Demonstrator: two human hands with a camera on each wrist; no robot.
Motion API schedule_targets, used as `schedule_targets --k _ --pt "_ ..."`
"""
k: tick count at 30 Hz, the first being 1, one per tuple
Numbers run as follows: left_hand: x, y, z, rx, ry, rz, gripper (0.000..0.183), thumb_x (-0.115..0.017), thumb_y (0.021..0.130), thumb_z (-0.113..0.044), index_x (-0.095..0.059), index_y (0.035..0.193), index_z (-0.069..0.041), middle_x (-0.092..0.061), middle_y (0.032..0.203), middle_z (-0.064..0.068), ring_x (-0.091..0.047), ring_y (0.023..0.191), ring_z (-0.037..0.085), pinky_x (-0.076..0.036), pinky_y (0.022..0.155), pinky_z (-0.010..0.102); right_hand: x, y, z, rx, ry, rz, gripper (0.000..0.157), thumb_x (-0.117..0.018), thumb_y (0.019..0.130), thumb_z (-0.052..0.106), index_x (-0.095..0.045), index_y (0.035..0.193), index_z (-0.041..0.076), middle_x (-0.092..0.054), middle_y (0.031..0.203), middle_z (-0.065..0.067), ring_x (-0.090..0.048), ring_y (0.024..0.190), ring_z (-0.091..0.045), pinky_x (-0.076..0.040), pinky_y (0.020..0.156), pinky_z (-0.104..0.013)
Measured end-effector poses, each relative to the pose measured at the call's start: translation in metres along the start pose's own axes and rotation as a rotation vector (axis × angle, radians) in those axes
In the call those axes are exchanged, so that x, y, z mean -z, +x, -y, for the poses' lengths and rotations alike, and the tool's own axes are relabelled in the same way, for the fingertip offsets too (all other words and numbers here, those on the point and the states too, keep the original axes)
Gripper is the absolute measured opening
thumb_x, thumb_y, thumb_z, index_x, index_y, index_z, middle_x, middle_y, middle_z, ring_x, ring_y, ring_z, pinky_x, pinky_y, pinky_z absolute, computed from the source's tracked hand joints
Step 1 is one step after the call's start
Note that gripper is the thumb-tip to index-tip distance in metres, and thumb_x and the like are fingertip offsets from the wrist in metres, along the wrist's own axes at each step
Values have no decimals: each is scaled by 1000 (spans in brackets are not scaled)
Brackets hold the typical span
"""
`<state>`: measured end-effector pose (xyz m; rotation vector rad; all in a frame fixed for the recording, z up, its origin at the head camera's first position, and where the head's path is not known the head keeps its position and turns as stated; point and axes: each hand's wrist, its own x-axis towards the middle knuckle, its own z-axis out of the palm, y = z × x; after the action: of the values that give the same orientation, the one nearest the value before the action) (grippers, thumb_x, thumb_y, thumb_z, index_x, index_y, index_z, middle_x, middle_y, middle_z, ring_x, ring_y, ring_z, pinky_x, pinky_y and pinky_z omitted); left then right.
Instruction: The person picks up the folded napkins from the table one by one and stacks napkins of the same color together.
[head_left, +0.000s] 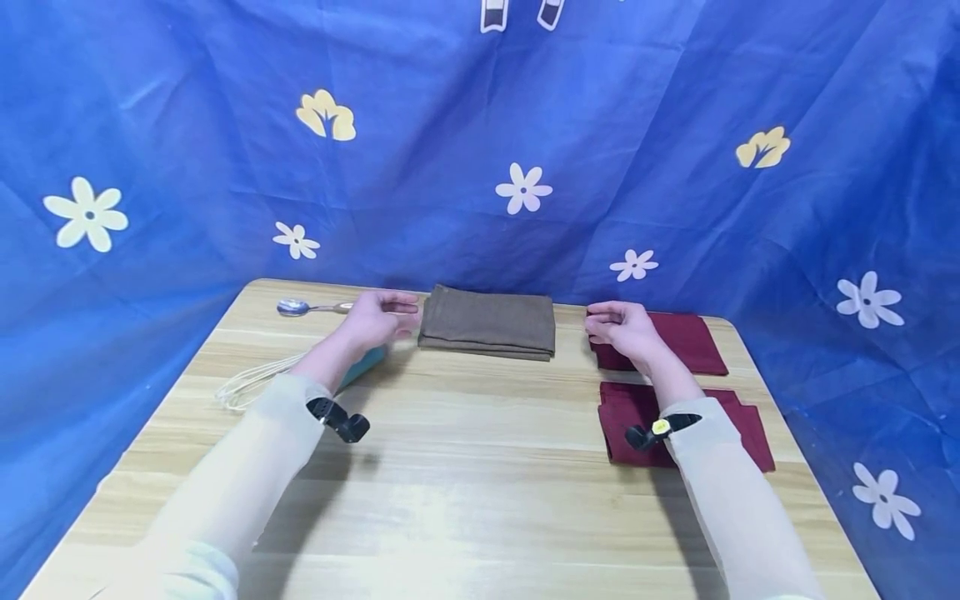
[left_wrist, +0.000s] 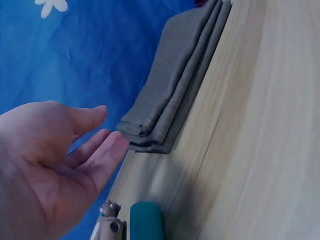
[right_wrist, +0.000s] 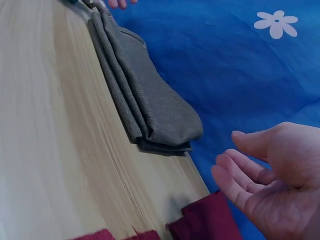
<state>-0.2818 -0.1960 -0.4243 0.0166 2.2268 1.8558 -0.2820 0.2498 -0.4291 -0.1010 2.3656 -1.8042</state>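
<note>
A folded grey-brown cloth (head_left: 487, 322) lies at the back middle of the table, its stacked layers visible in both wrist views. Just off its left end is my left hand (head_left: 381, 318), fingers loosely extended and holding nothing; in the left wrist view the fingertips (left_wrist: 117, 142) come close to the cloth's corner, and whether they touch it I cannot tell. My right hand (head_left: 622, 327) hovers by the left end of a folded dark red cloth (head_left: 686, 342), with a gap between it and the grey-brown cloth. Its fingers are relaxed with nothing between them.
A second folded dark red cloth (head_left: 727, 417) lies nearer, partly under my right forearm. On the left are a spoon (head_left: 296, 307) and a whisk (head_left: 251, 382) with a teal handle (left_wrist: 146, 220), partly hidden by my left arm. A blue curtain (head_left: 420, 167) hangs behind the table.
</note>
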Motion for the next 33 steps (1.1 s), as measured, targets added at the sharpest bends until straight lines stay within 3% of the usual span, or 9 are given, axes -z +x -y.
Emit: schedule_targets --k 4,8,13,16,20,24,33 --pt "-1 -12 -5 8 -37 22 48 -63 102 6 -50 149 11 -56 144 34 -57 133 44 -56 103 49 6 -11 3 12 -17 18 43 -69 102 2 -57 141 -12 -61 133 -37 -72 110 -40 -58 98 -54" --pt "-8 -22 -12 11 -79 38 49 -68 102 1 -52 148 9 -58 141 31 -55 135 45 -54 105 52 14 -22 6 26 -24 31 45 -70 103 4 -56 141 -13 -65 129 -33 -75 102 -29 -60 96 -51" --pt "-22 -34 -20 -13 -97 63 51 -72 100 -2 -54 147 7 -58 142 31 -56 133 45 -52 106 54 23 -34 9 41 -31 45 46 -70 103 5 -55 142 -15 -62 133 -35 -75 106 -31 -62 93 -43" --pt "-29 -40 -23 -33 -101 85 49 -72 100 -1 -56 146 6 -57 144 32 -59 130 42 -54 105 52 28 -42 11 47 -36 48 45 -72 102 6 -56 141 -13 -67 129 -30 -76 103 -27 -63 90 -39" --pt "-40 -47 -27 -58 -103 104 48 -72 99 0 -58 144 6 -61 140 28 -66 122 36 -57 101 48 36 -52 14 59 -55 48 43 -73 101 7 -59 138 -11 -73 121 -15 -76 95 -17 -63 91 -41" --pt "-50 -52 -29 -73 -98 115 47 -74 99 -1 -59 143 7 -66 135 24 -70 117 30 -60 96 44 48 -61 14 70 -67 54 44 -74 101 7 -59 138 -11 -74 119 -10 -76 95 -16 -62 93 -45" --pt "-74 -62 -37 -73 -162 126 49 -75 97 -1 -59 143 5 -65 137 24 -66 123 37 -60 97 43 75 -87 15 114 -61 57 41 -69 102 1 -56 137 -16 -76 112 3 -76 97 -12 -63 89 -37"
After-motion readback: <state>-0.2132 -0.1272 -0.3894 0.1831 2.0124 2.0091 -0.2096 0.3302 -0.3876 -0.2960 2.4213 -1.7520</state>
